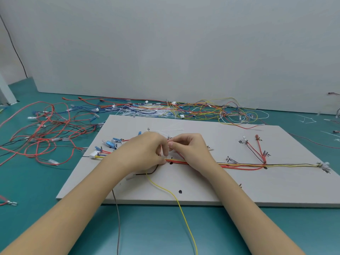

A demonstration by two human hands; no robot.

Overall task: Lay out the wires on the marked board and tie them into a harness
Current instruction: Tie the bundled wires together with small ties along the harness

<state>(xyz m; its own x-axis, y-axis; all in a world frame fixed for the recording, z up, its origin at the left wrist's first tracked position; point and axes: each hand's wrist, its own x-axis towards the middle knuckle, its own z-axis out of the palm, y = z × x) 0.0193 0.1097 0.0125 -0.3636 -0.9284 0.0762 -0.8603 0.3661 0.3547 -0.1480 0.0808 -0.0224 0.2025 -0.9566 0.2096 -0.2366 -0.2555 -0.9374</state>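
Nearest, a yellow wire (181, 210) and a thin grey wire (117, 223) trail off the front edge of the board (202, 190) across the teal worktop (156, 230) toward the bottom of the view. Both forearms reach forward over that edge. The board lies flat on the worktop, pale grey, with black dots and handwritten marks on it. At its middle the two hands meet, fingers curled. The left hand (145, 150) pinches the wire bundle (239, 165) at its left end, thumb and fingers closing on the red and yellow strands. The right hand (191, 148) sits just beside it, thumb and forefinger pinched on a thin red strand; what exactly lies between the fingertips is too small to tell. The bundle runs from the hands rightward along the board to a connector (324, 165) near the right edge, with a red branch (259, 150) fanning up from it. Left of the hands, blue terminals (114, 141) and a white plug (94, 154) rest on the board. A white cable tie (168, 130) lies just beyond the hands. Farther back, loose red wires (46, 129) sprawl on the worktop at left, and a mixed heap of wires (193, 109) lies along the foot of the grey wall (165, 43).
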